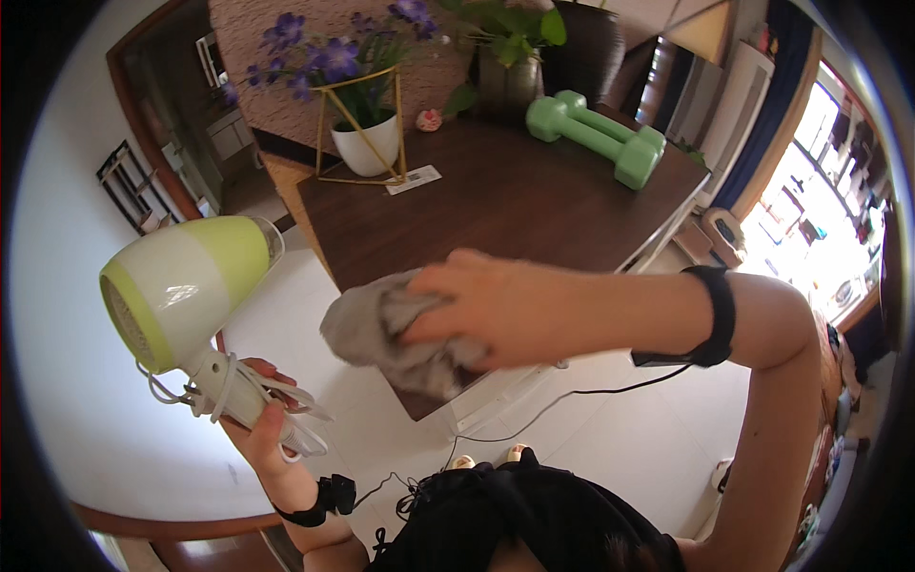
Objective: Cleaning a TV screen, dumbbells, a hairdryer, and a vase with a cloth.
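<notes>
My left hand (268, 422) grips the handle of a white and lime-green hair dryer (193, 286), raised in the air left of the table. Its white cord (232, 386) is wound around the handle, and the plug dangles beside it. My right hand (465, 307) presses a crumpled grey cloth (386, 329) at the near left corner of the dark wooden tabletop (472, 207). Part of the cloth hangs over that corner, and my fingers hide some of it.
On the table stand purple flowers in a white pot (366, 146) within a gold wire frame (319, 136), a small pink ornament (429, 120), a printed card (414, 180), green dumbbells (593, 136) and a leafy plant (507, 43). A black cable (543, 418) runs from my right wristband.
</notes>
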`<state>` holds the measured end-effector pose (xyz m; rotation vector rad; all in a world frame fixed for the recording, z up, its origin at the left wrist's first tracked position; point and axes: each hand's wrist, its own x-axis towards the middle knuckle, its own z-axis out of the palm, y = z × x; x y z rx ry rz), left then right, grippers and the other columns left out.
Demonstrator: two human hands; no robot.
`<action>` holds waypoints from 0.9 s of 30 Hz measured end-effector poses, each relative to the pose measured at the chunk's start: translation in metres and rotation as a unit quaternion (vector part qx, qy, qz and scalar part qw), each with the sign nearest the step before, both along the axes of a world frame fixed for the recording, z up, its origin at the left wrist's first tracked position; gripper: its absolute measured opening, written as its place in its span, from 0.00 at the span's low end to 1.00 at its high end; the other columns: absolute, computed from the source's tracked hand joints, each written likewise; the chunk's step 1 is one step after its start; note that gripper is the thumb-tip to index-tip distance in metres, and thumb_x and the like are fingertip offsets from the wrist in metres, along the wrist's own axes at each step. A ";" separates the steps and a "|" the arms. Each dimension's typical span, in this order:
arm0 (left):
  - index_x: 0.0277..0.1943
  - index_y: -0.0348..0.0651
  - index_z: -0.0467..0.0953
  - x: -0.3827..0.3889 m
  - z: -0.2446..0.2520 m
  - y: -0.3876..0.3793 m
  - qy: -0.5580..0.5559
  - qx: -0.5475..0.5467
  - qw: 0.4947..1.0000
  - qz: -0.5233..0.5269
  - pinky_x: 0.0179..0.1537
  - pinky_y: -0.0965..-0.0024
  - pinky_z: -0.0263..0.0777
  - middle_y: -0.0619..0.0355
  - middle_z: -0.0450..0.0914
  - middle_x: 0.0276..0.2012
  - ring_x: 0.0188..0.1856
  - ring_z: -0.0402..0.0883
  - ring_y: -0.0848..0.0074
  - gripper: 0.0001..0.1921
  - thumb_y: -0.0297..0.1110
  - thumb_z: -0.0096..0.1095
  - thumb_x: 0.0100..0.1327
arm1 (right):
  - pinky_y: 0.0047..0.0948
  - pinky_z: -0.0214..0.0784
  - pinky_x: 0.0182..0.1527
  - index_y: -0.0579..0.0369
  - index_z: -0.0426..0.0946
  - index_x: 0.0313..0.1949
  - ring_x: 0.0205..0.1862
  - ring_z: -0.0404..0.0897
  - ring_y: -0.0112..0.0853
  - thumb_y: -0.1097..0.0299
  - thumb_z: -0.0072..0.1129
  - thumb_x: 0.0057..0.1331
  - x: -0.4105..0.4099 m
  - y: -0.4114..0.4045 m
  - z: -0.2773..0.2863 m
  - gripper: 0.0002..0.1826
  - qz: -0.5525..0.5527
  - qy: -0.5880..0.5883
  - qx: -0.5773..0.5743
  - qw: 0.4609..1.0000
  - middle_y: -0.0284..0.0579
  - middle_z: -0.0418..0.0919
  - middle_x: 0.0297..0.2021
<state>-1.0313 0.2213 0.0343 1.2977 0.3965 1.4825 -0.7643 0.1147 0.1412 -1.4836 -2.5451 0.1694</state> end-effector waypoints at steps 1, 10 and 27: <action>0.56 0.34 0.60 0.003 0.002 0.000 0.003 0.000 1.000 -0.010 0.26 0.76 0.72 0.50 0.73 0.38 0.31 0.76 0.73 0.34 0.32 0.64 0.45 | 0.36 0.64 0.53 0.44 0.71 0.52 0.50 0.66 0.44 0.72 0.55 0.54 0.014 -0.006 0.006 0.23 -0.030 -0.019 -0.003 0.999 0.49 0.63 0.50; 0.56 0.34 0.59 0.013 0.007 -0.014 0.029 0.014 0.999 0.031 0.28 0.75 0.71 0.49 0.72 0.39 0.32 0.75 0.72 0.33 0.33 0.60 0.46 | 0.36 0.63 0.50 0.53 0.68 0.54 0.46 0.70 0.46 0.68 0.55 0.54 0.124 -0.030 -0.015 0.25 -0.411 -0.028 0.056 0.909 0.51 0.65 0.42; 0.57 0.33 0.59 -0.004 0.032 -0.072 0.084 0.066 0.986 0.129 0.36 0.71 0.73 0.47 0.72 0.43 0.37 0.75 0.70 0.31 0.26 0.60 0.48 | 0.35 0.69 0.47 0.51 0.70 0.53 0.50 0.71 0.39 0.69 0.55 0.54 0.111 -0.067 0.006 0.24 -0.242 0.141 0.124 0.952 0.49 0.67 0.48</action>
